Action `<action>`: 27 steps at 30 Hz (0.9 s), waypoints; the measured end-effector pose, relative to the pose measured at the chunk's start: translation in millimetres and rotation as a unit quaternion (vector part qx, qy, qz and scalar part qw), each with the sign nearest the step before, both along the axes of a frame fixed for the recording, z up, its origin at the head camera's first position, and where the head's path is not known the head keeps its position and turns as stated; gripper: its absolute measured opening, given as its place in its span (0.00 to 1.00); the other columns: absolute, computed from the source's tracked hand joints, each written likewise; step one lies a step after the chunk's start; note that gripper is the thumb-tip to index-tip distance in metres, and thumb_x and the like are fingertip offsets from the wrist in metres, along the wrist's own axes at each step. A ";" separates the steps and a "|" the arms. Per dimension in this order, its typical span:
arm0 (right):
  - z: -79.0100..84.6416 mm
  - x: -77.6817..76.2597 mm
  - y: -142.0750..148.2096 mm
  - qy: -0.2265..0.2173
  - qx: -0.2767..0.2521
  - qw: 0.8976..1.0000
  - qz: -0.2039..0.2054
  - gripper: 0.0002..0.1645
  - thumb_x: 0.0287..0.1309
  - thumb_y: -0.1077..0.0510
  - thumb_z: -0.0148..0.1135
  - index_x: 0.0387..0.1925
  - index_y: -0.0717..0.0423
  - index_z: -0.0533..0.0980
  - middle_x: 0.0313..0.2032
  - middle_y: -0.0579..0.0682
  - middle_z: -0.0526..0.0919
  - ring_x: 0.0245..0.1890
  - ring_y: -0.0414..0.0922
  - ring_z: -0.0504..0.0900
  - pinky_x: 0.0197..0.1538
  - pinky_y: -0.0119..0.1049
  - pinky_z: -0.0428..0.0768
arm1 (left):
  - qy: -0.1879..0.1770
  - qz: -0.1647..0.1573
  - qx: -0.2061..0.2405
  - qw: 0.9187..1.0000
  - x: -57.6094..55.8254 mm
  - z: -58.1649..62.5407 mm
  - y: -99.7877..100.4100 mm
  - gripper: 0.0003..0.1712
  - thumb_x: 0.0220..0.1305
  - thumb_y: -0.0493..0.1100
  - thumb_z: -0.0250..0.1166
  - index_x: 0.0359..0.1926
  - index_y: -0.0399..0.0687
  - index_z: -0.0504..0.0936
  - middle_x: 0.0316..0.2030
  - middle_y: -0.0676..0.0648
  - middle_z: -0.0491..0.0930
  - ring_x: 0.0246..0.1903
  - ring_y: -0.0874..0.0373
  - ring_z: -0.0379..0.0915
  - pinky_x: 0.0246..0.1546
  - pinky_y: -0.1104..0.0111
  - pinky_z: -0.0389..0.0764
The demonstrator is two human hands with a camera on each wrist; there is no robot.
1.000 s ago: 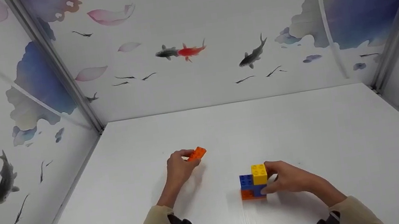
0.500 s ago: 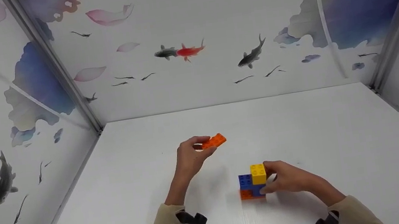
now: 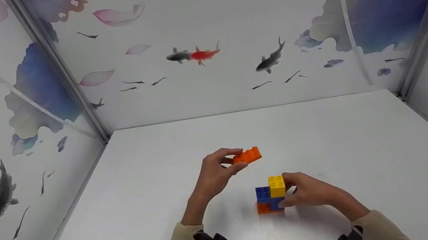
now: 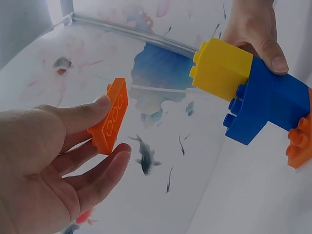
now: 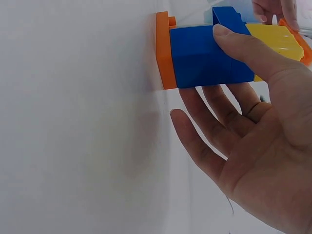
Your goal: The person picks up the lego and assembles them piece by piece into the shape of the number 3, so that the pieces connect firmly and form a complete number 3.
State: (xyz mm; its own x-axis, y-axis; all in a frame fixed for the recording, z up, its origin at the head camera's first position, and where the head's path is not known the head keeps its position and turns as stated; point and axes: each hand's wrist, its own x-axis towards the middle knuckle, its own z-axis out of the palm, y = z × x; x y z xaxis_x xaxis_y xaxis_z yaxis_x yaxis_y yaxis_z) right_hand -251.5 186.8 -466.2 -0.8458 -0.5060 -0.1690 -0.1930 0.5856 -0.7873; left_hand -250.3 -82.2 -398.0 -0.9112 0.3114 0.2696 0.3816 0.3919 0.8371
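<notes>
A person's left hand (image 3: 214, 176) pinches a thin orange toy brick (image 3: 250, 155) at its fingertips, above the white table (image 3: 332, 128). Nearer the person, the right hand (image 3: 314, 190) grips a brick stack (image 3: 270, 197) between thumb and fingers, a yellow brick (image 3: 277, 186) topping blue bricks (image 5: 202, 56) on an orange base (image 5: 165, 53) left of that hand.

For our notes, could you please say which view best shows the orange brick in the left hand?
The left wrist view: the orange brick appears large, pinched by the left hand. The head view shows it small; the right wrist view only partly, behind the yellow block.
</notes>
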 end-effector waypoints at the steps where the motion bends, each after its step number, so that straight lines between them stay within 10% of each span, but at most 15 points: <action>1: 0.2 0.1 0.0 -0.001 -0.001 1.000 0.001 0.34 0.52 0.48 0.76 0.58 0.54 0.74 0.51 0.47 0.83 0.53 0.48 0.78 0.60 0.54 0.78 | -0.002 -0.006 0.001 1.000 1.2 0.4 0.7 0.25 0.64 0.50 0.69 0.59 0.45 0.82 0.54 0.43 0.83 0.45 0.50 0.83 0.41 0.68 0.86; 11: -0.5 -0.6 1.7 -0.001 -0.005 1.000 0.011 0.33 0.54 0.46 0.74 0.58 0.52 0.74 0.52 0.48 0.83 0.54 0.49 0.79 0.61 0.56 0.78 | 0.010 -0.080 -0.027 0.996 10.3 -6.8 15.7 0.19 0.64 0.46 0.70 0.55 0.47 0.85 0.49 0.48 0.84 0.46 0.56 0.78 0.42 0.77 0.82; 27: -2.1 -1.5 4.0 0.011 -0.023 0.999 0.029 0.36 0.55 0.47 0.74 0.64 0.48 0.72 0.54 0.47 0.82 0.53 0.49 0.78 0.61 0.57 0.77 | -0.039 -0.093 -0.050 0.994 10.1 -16.4 28.1 0.19 0.64 0.45 0.70 0.55 0.45 0.84 0.51 0.46 0.85 0.44 0.58 0.81 0.34 0.73 0.86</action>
State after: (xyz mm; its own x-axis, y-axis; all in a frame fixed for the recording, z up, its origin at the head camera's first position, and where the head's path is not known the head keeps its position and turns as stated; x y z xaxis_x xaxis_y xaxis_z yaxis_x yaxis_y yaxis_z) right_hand -253.0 190.9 -468.3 -0.8182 -0.5609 -0.1265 -0.2428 0.5365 -0.8082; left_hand -240.2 -54.1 -414.4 -0.8522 0.4983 0.1593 0.3902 0.4026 0.8281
